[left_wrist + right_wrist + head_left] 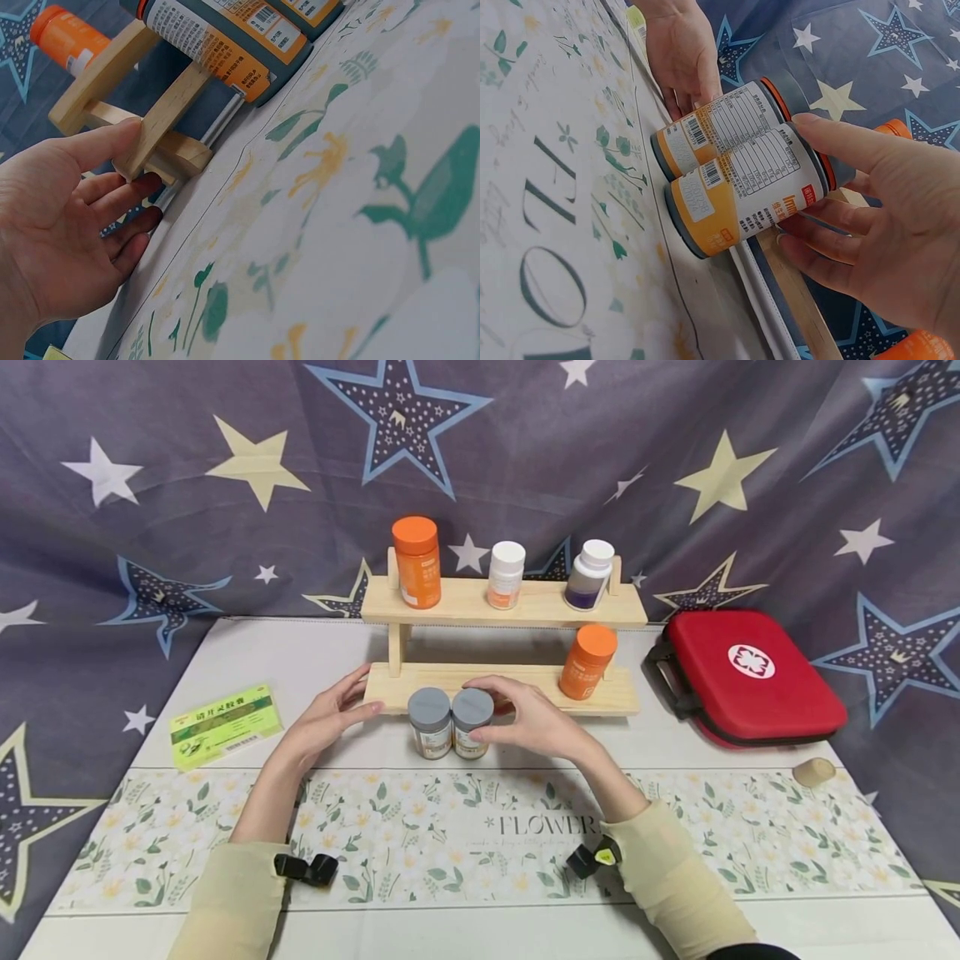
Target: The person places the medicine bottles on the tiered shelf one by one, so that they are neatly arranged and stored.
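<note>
Two grey-lidded bottles with white and orange labels stand side by side, touching, before the lower shelf: the left bottle [431,723] and the right bottle [471,727]. My right hand [536,718] grips the right one, thumb in front and fingers behind; in the right wrist view that bottle [739,187] lies between thumb and fingers. The left hand [330,714] holds the left end of the two-tier wooden rack [517,675]. From the left wrist view, its thumb [112,142] presses the board's end [161,124] with fingertips under it.
On the upper tier stand an orange bottle [417,564], a white bottle [506,575] and a white-and-purple bottle [589,575]. Another orange bottle [588,662] stands on the lower tier. A green medicine box [225,727] lies left; a red first-aid case [757,677] and a small beige cylinder [813,772] lie right.
</note>
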`<state>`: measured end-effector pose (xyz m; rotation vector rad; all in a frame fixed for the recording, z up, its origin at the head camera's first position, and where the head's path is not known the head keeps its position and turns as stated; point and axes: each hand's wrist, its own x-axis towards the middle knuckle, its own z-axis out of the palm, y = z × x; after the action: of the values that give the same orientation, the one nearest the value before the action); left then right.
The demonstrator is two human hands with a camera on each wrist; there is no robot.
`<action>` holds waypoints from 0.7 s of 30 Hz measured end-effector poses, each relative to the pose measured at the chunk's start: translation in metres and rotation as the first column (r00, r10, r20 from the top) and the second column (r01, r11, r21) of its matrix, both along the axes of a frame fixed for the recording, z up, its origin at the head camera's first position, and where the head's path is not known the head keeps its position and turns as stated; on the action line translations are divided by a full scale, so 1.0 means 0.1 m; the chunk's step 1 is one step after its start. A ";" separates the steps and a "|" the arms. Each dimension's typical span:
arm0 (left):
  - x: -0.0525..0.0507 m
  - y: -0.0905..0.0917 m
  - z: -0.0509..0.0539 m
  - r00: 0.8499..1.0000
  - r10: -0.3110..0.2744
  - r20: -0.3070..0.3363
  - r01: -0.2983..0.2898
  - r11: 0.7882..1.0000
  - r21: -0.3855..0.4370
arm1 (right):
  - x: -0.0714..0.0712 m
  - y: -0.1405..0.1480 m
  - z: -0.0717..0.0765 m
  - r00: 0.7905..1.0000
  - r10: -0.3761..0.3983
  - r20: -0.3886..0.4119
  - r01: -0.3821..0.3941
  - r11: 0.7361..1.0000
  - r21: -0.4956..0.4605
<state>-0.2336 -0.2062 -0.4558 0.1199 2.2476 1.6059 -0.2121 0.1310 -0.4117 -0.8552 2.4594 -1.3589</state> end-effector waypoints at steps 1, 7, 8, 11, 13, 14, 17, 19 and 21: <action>0.00 0.00 0.00 1.000 0.000 0.000 0.000 1.000 0.002 | 0.00 0.00 0.00 1.000 -0.001 0.002 0.001 1.000 -0.002; 0.00 -0.01 -0.01 1.000 0.000 0.001 0.000 1.000 0.009 | 0.00 0.00 -0.01 1.000 -0.004 0.004 0.004 1.000 -0.004; 0.00 -0.01 -0.01 1.000 0.001 0.001 -0.001 1.000 0.008 | 0.00 0.00 -0.01 1.000 -0.006 0.004 0.006 1.000 -0.004; 0.00 0.00 -0.01 1.000 0.003 0.000 -0.003 1.000 0.009 | 0.00 0.00 -0.02 1.000 -0.016 0.009 0.016 1.000 -0.009; 0.00 0.00 -0.01 1.000 0.005 -0.001 -0.005 1.000 0.008 | 0.00 0.00 -0.01 1.000 -0.020 0.011 0.020 1.000 -0.013; 0.00 0.00 -0.01 1.000 0.006 -0.001 -0.006 1.000 0.007 | 0.00 0.00 -0.01 1.000 -0.020 0.011 0.020 1.000 -0.016; 0.00 0.01 -0.01 1.000 0.007 -0.002 -0.007 1.000 0.004 | -0.01 0.01 -0.01 1.000 -0.018 0.013 0.019 1.000 -0.024; 0.00 0.01 0.00 1.000 0.008 -0.001 -0.008 1.000 0.003 | -0.01 0.02 -0.01 1.000 -0.014 0.010 0.015 0.999 -0.029; -0.01 0.01 -0.01 1.000 0.008 -0.001 -0.008 1.000 0.003 | -0.02 0.02 -0.02 1.000 -0.014 0.007 0.014 0.999 -0.033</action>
<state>-0.2342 -0.2054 -0.4564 0.1120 2.2492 1.6136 -0.2136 0.1332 -0.4133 -0.8409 2.4486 -1.4083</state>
